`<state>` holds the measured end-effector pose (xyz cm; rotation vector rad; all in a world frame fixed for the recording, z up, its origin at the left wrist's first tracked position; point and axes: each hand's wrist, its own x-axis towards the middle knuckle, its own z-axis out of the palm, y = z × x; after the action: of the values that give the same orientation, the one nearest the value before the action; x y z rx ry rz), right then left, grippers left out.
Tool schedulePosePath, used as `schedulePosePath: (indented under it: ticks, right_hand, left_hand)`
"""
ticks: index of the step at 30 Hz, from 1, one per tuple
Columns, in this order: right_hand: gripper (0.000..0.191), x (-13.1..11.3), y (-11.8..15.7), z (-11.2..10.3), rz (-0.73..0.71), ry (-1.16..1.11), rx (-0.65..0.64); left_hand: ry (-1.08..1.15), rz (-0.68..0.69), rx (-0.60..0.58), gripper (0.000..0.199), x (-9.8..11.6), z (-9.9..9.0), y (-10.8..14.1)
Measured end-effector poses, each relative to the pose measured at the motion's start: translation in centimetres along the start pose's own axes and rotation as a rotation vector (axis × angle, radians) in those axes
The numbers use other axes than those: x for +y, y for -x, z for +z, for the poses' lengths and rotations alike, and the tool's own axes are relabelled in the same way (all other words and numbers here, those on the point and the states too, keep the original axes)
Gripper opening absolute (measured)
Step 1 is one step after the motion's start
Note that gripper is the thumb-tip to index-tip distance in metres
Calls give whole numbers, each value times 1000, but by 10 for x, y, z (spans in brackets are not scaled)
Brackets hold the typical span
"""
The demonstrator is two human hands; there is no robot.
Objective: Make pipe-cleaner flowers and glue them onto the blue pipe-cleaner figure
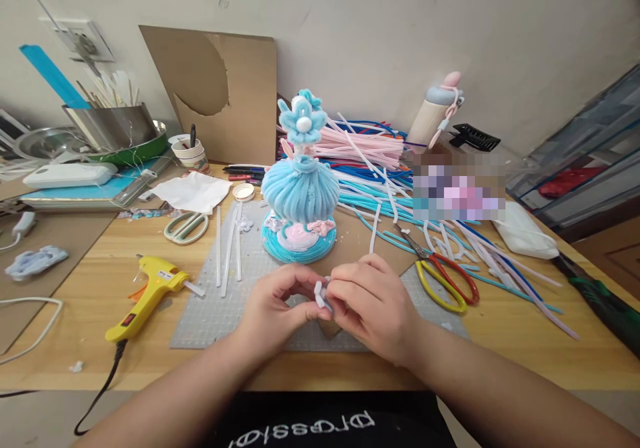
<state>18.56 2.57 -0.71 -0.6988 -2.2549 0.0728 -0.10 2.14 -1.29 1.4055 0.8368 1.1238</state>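
Both hands meet over the grey cutting mat (200,315), close to its front edge. Between their fingertips is a small bent piece of pale pipe cleaner (321,295). My left hand (283,301) pinches it from the left, thumb below. My right hand (373,305) has its fingers curled on it from the right and hides part of it. A white pipe cleaner length (375,228) shows just behind the right knuckles; whether it joins the held piece I cannot tell. Beyond the hands stands a blue fuzzy pipe cleaner ornament (300,188) with a flower on top and a round base.
A yellow glue gun (155,295) lies at left, its cord running forward. Clear glue sticks (229,251) and pale-handled scissors (186,228) are near the mat. Red-and-yellow-handled scissors (445,278) lie at right. Pipe cleaner bundles (370,148) fill the back, beside cut cardboard (250,95).
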Motion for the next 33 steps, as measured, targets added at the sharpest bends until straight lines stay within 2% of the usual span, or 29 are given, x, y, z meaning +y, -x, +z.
schedulePosePath:
  ticks: [3, 6, 8, 11, 13, 16, 21, 25, 28, 33]
  right_hand:
    - [16, -2, -2, -1, 138, -179, 77]
    - [7, -2, -4, -2, 464, -498, 178]
    - [10, -1, -5, -1, 663, -737, 94]
    - [21, 0, -7, 1, 801, -1021, -110]
    - [21, -2, -9, 3, 834, -1089, -153]
    - [16, -5, -12, 4, 865, -1039, -122]
    - [14, -5, -9, 10, 883, -764, -104]
    - [17, -5, -4, 13, 802, -541, -158]
    - [17, -6, -4, 13, 763, -578, -162]
    - [16, -6, -6, 12, 798, -641, -146]
  left_hand:
    - [99, -73, 32, 24, 1, 0, -2]
    - [227, -154, 41, 28, 2, -2, -4]
    - [310, -189, 21, 30, 1, -2, -6]
    - [404, -217, -25, 31, -2, -4, -7]
    - [422, -234, -43, 29, -4, -4, -7]
    - [425, -255, -53, 28, -5, -3, -7]
    - [418, -360, -38, 30, -2, 1, -8]
    - [317, -440, -43, 28, -3, 2, -8]
    - [284, -448, -34, 28, -6, 2, -8]
    - [302, -456, -25, 29, -6, 1, -7]
